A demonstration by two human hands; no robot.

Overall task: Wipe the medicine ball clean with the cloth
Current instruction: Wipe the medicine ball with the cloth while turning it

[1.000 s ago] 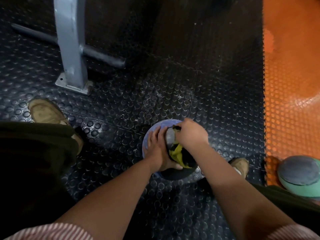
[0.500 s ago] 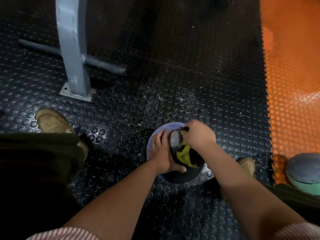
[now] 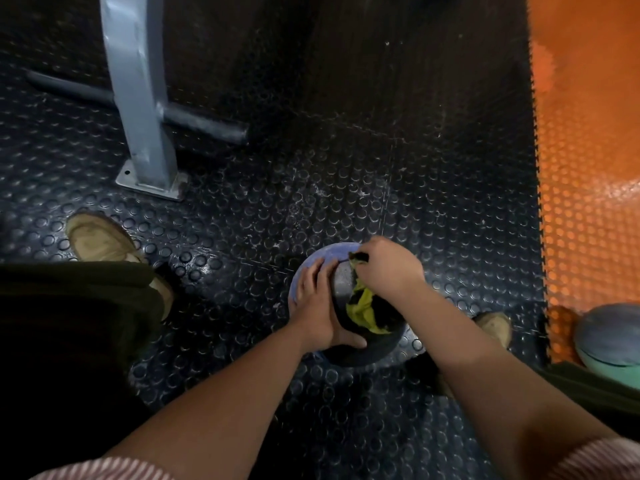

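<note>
A purple, grey and black medicine ball sits on the black studded floor between my feet. My left hand lies flat against the ball's left side, fingers spread and thumb wrapped under its near edge. My right hand grips a yellow and dark cloth and presses it onto the top right of the ball. The cloth hangs down over the ball's near side. The ball's right half is hidden by my right hand and the cloth.
A grey metal post with a base plate and a crossbar stands at the left rear. An orange studded mat runs along the right. A second grey and green ball lies at the right edge. My tan shoes flank the ball.
My right hand has slid the cloth a little farther over the top of the ball. My left hand keeps its hold on the left side. The view has shifted slightly.
</note>
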